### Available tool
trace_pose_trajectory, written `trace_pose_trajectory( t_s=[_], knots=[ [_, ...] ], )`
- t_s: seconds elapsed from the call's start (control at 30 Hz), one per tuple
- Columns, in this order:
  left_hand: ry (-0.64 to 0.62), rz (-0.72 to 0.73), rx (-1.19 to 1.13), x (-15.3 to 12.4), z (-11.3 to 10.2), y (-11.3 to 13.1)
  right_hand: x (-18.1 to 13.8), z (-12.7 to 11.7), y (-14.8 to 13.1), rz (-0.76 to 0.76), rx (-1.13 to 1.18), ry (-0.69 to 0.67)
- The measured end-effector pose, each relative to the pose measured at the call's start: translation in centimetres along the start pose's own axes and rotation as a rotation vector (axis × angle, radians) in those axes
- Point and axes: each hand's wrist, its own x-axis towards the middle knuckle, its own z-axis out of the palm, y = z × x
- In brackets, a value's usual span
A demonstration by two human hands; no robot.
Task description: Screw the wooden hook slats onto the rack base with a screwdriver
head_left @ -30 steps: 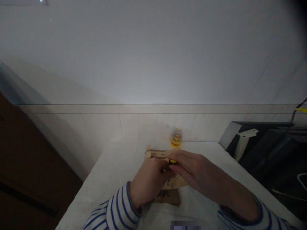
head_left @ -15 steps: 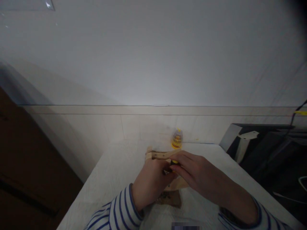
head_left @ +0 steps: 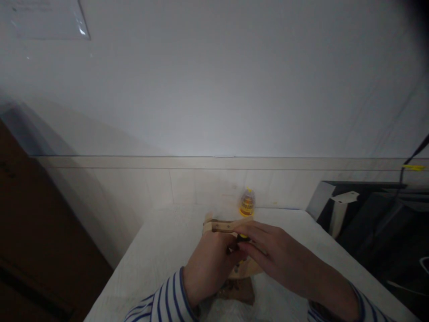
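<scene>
My left hand (head_left: 209, 264) is closed around a light wooden piece (head_left: 221, 226) made of slats, held just above the white table (head_left: 157, 250). My right hand (head_left: 268, 255) comes in from the right, its fingers pinched on a small tool with a yellow and black handle (head_left: 243, 237) pressed against the wood. More of the wooden assembly shows below the hands (head_left: 250, 268). A brown flat piece (head_left: 239, 290) lies on the table under my left wrist.
A small clear jar with a yellow base (head_left: 247, 203) stands at the table's far edge by the tiled wall. Dark furniture and a black object with a white bracket (head_left: 345, 197) fill the right. A brown surface (head_left: 40, 241) lies to the left.
The view has tilted up a little, so the hands sit lower in the frame. Both hands keep the same grip on the wood and the tool.
</scene>
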Motion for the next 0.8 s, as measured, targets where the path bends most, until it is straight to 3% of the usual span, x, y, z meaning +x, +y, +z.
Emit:
trace_pose_trajectory(
  t_s=[0.43,0.8],
  knots=[
    [-0.068,0.093,-0.036,0.0,-0.2,-0.7,0.0,0.9,-0.1,0.021,-0.13,0.033],
    [0.032,0.009,0.035,-0.1,0.1,-0.2,-0.1,1.3,0.6,0.017,-0.073,0.046]
  ],
)
